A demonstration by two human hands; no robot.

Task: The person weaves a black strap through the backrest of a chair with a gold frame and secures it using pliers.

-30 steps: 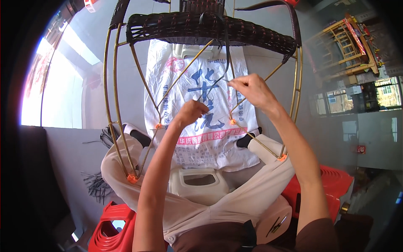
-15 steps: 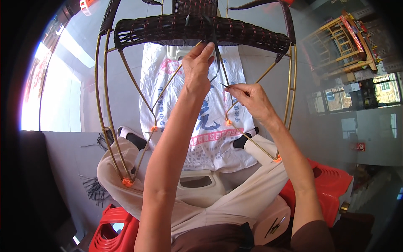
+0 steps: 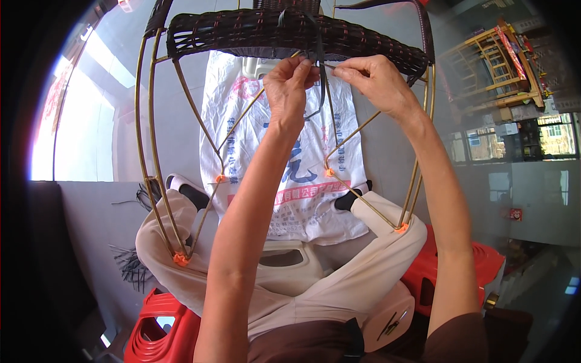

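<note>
A dark brown wicker chair (image 3: 242,33) lies tipped with its gold metal legs (image 3: 145,127) toward me. Dark flat weaving strips (image 3: 321,81) hang from the edge of its woven band, one crossing over the band's front and one curving down in a loop. Just below that edge, my left hand (image 3: 287,88) is closed, thumb and fingers pinching a strip. To its right, my right hand (image 3: 376,83) pinches a strip that runs leftward to my left hand's fingertips. The fingertips partly hide where the strips cross.
Orange wraps (image 3: 180,259) cover the leg ends by my knees. A printed white sack (image 3: 290,206) lies beneath the chair. Red plastic stools (image 3: 158,333) stand either side of me. Loose dark strips (image 3: 132,266) lie at left; a small tool (image 3: 393,325) rests on a pale seat at right.
My right hand has risen from below the woven band to the level of my left hand, bringing its strip end up. My left hand stays near the band's edge.
</note>
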